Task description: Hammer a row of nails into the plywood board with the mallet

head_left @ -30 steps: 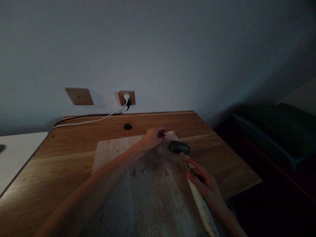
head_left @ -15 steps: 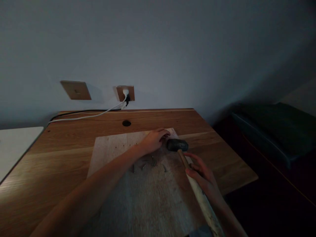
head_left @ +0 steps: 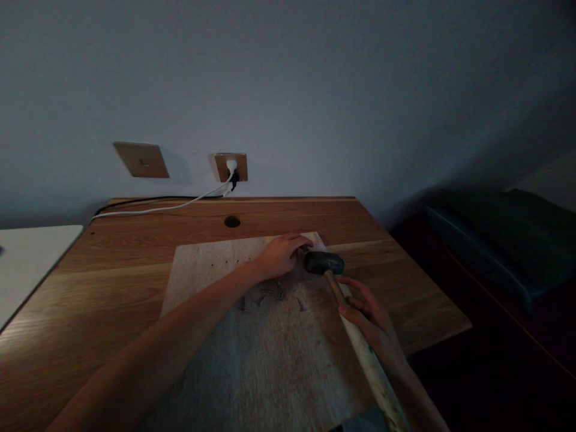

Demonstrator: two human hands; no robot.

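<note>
A pale wooden board (head_left: 252, 354) lies on the brown desk (head_left: 99, 300). My left hand (head_left: 281, 255) rests near the board's far right corner, fingers curled and pinched together on something too small to name. My right hand (head_left: 371, 321) grips the light wooden handle of a hammer (head_left: 335, 288). The hammer's dark head lies low over the board, just right of my left fingertips. Several loose nails (head_left: 270, 296) lie scattered on the board between my two arms.
A round cable hole (head_left: 232, 221) sits in the desk behind the board. A white cable (head_left: 166, 207) runs to a wall socket (head_left: 231, 166); a switch plate (head_left: 141, 159) is to its left. A white surface (head_left: 27, 258) adjoins on the left, dark furniture (head_left: 490, 240) on the right.
The hammer head has come down from slightly raised to low beside my left fingers. My left hand has settled flatter on the board's corner. The view shifted a little.
</note>
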